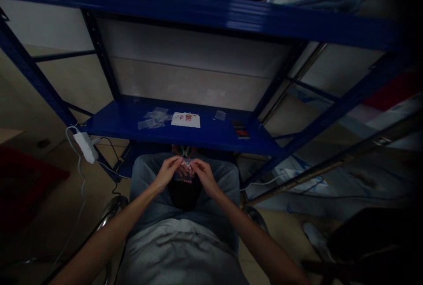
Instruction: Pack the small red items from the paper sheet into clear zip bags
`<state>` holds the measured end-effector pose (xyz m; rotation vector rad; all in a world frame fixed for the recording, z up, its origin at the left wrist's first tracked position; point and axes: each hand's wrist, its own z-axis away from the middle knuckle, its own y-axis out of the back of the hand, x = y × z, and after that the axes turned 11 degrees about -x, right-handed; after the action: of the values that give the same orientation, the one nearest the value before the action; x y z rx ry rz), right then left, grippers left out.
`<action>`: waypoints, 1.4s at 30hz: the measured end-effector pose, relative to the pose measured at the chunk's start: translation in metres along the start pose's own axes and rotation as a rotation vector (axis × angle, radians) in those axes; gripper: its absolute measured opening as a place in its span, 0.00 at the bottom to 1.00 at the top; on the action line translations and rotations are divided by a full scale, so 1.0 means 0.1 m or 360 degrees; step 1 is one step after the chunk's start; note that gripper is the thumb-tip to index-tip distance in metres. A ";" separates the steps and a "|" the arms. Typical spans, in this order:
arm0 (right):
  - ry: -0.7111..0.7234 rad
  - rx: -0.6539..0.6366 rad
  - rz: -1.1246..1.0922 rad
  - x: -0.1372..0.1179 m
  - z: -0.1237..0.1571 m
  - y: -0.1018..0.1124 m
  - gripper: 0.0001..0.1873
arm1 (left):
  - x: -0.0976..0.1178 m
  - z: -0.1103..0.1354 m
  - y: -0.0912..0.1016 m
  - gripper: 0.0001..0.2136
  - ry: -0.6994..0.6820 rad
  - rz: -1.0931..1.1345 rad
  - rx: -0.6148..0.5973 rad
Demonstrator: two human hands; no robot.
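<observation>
A blue steel shelf (109, 122) stands over a beige floor (49, 214), with 1 white power adapter (86, 147) hanging at its left end, well left of the hands. The left hand (167, 172) and right hand (205, 175) both hold 1 small shiny packet (185, 167) in a narrow pinch between them, above the jeans-clad lap (148, 192). Ahead of the hands, left to right, lie a heap of clear plastic bags (153, 118), 1 white printed card (185, 120), 1 clear bag (220, 115) and 1 dark box (240, 129).
</observation>
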<state>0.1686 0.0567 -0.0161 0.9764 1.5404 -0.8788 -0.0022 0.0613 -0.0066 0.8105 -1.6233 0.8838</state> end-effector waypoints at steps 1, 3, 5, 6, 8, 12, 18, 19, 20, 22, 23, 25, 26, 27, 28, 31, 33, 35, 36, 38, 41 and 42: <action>-0.0017 -0.0019 -0.0014 -0.01 0.00 0.00 0.14 | 0.00 -0.01 0.00 0.16 -0.0005 0.0021 0.0021; -0.0048 -0.0049 -0.0046 -0.03 0.00 0.00 0.15 | 0.00 -0.01 0.00 0.16 -0.0023 0.0022 0.0042; -0.0056 -0.0041 -0.0081 -0.05 0.00 -0.01 0.16 | 0.00 0.01 0.00 0.16 -0.0039 -0.0001 0.0055; -0.0055 -0.0025 -0.0107 -0.05 0.01 -0.02 0.16 | 0.01 0.02 -0.01 0.16 -0.0044 -0.0004 0.0061; -0.0051 0.0019 -0.0176 -0.05 0.02 -0.04 0.15 | 0.02 0.05 -0.02 0.16 -0.0049 0.0005 0.0073; -0.0055 0.0132 -0.0272 -0.03 0.04 -0.08 0.14 | 0.02 0.08 -0.06 0.17 -0.0058 -0.0006 0.0118; -0.0089 0.0118 -0.0201 -0.02 0.01 -0.08 0.18 | -0.01 0.02 -0.06 0.18 -0.0061 -0.0077 0.0088; -0.0093 0.0095 -0.0203 -0.02 0.01 -0.08 0.18 | -0.01 0.02 -0.06 0.17 -0.0072 -0.0086 0.0088; -0.0090 0.0068 -0.0202 -0.03 0.01 -0.08 0.18 | -0.01 0.02 -0.06 0.16 -0.0082 -0.0095 0.0091; -0.0068 0.0023 -0.0176 -0.05 0.01 -0.08 0.17 | 0.00 0.04 -0.07 0.15 -0.0092 -0.0105 0.0096; -0.0053 0.0007 -0.0154 -0.06 0.01 -0.08 0.17 | 0.00 0.05 -0.08 0.14 -0.0090 -0.0102 0.0091; -0.0024 -0.0017 -0.0105 -0.08 0.02 -0.09 0.17 | 0.00 0.07 -0.10 0.14 -0.0070 -0.0088 0.0046; -0.0014 -0.0030 -0.0084 -0.09 0.03 -0.10 0.17 | 0.00 0.08 -0.11 0.14 -0.0061 -0.0078 0.0020; -0.0007 -0.0039 -0.0067 -0.10 0.04 -0.10 0.17 | 0.00 0.08 -0.12 0.14 -0.0056 -0.0067 0.0002; -0.0004 -0.0054 -0.0052 -0.11 0.05 -0.11 0.17 | 0.00 0.08 -0.12 0.14 -0.0054 -0.0057 -0.0009; -0.0007 -0.0087 -0.0036 -0.13 0.06 -0.12 0.17 | 0.02 0.08 -0.13 0.14 -0.0046 -0.0055 -0.0017; -0.0005 -0.0083 -0.0043 -0.15 0.07 -0.13 0.17 | 0.03 0.07 -0.13 0.14 -0.0046 -0.0081 -0.0008; -0.0001 -0.0068 -0.0041 -0.16 0.07 -0.13 0.17 | 0.03 0.05 -0.14 0.14 -0.0068 -0.0112 0.0004; 0.0000 -0.0062 -0.0041 -0.17 0.07 -0.13 0.16 | 0.02 0.05 -0.14 0.14 -0.0083 -0.0124 0.0007; -0.0015 -0.0075 -0.0057 -0.18 0.08 -0.13 0.16 | 0.01 0.04 -0.14 0.14 -0.0094 -0.0139 0.0005; -0.0075 -0.0145 -0.0091 -0.18 0.09 -0.14 0.15 | -0.02 0.06 -0.14 0.15 -0.0048 -0.0132 -0.0047; -0.0092 -0.0163 -0.0096 -0.18 0.09 -0.15 0.15 | -0.02 0.06 -0.14 0.15 -0.0027 -0.0124 -0.0070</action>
<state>0.1604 0.0406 0.0007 0.8281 1.5569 -0.8546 0.0072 0.0491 -0.0076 0.8469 -1.6095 0.7854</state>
